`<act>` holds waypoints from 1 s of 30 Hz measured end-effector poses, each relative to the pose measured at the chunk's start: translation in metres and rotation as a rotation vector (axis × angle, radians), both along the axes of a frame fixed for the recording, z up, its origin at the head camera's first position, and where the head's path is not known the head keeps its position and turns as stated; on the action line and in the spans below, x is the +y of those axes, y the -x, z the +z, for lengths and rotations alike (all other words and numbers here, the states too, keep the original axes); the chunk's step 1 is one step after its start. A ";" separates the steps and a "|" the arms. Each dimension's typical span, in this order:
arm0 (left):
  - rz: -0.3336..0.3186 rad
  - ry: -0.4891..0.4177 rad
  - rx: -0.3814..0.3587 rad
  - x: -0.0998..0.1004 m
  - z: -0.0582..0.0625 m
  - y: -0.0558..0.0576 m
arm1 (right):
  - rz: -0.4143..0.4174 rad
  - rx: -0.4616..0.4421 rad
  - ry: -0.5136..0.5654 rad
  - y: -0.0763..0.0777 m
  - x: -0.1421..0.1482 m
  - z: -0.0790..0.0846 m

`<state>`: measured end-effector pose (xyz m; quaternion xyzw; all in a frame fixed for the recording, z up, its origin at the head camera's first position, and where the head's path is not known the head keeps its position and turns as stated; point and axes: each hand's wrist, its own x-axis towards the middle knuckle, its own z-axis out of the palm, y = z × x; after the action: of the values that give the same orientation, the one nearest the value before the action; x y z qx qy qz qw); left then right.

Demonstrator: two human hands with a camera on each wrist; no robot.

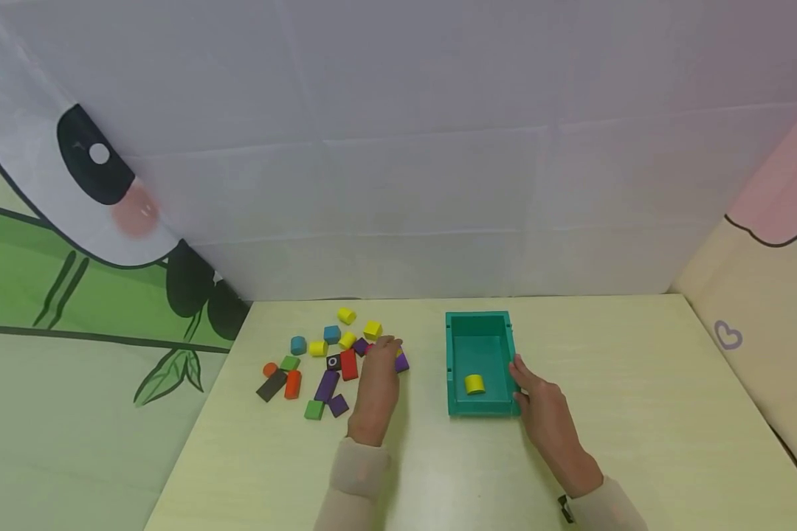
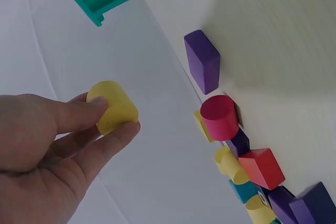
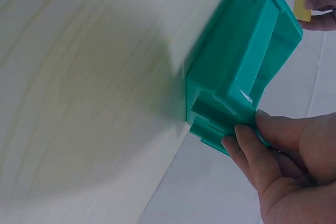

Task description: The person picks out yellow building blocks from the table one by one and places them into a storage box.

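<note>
My left hand (image 1: 377, 387) is raised over the right edge of the loose blocks. Its thumb and fingers pinch a yellow cylinder block (image 2: 113, 107), which the head view mostly hides behind the hand. To the right stands an open teal bin (image 1: 481, 354) with one yellow cylinder (image 1: 474, 384) lying inside near its front end. My right hand (image 1: 547, 413) grips the bin's right wall, thumb at the rim and fingers against the outer side (image 3: 247, 135). Below the left hand lie a purple block (image 2: 203, 61) and a pink-red cylinder (image 2: 219, 117).
Several wooden blocks are scattered on the left of the pale table (image 1: 637, 369): a red block (image 1: 348, 364), a long purple block (image 1: 327, 385), a dark block (image 1: 271, 385), a green block (image 1: 314, 410) and a blue block (image 1: 332, 335). A light curtain (image 1: 425, 184) hangs behind the table.
</note>
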<state>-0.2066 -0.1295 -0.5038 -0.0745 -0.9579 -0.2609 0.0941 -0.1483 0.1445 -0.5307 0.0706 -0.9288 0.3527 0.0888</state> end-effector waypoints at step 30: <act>-0.062 -0.009 -0.079 0.037 0.012 -0.009 | -0.010 -0.005 -0.001 -0.001 -0.001 0.001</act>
<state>-0.1980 -0.0922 -0.4914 -0.0934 -0.9569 -0.2708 0.0484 -0.1469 0.1436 -0.5300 0.0653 -0.9296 0.3518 0.0883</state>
